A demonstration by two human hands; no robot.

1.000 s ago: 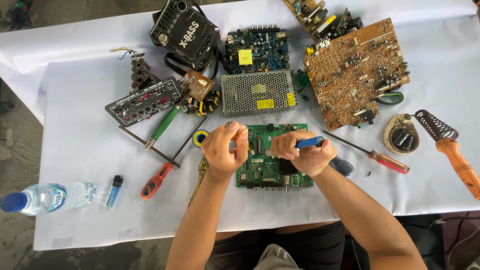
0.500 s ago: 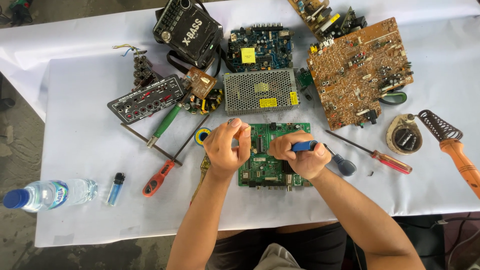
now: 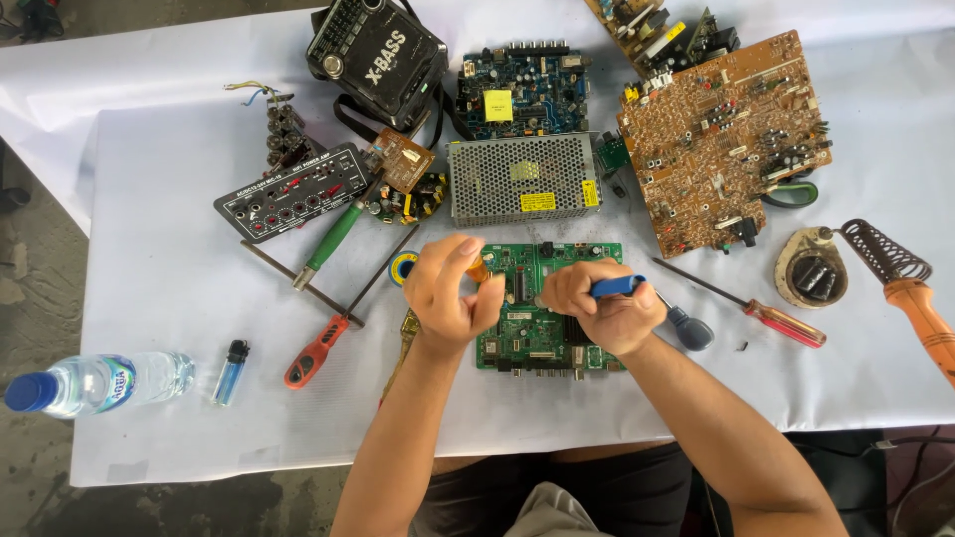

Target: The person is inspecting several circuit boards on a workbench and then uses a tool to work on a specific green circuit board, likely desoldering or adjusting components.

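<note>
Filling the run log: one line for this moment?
left hand: at green circuit board edge | right hand: grips blue-handled tool over board | table

Two bare forearms are seen from above, ending in the left hand (image 3: 448,291) and the right hand (image 3: 604,308); no sleeves, gloves, rings, watch or wristbands are worn. Fingernails are kept short and unpainted. At the bottom edge, the lap is covered by dark shorts or trousers, with a paler grey-beige piece of clothing seen at the centre.
</note>
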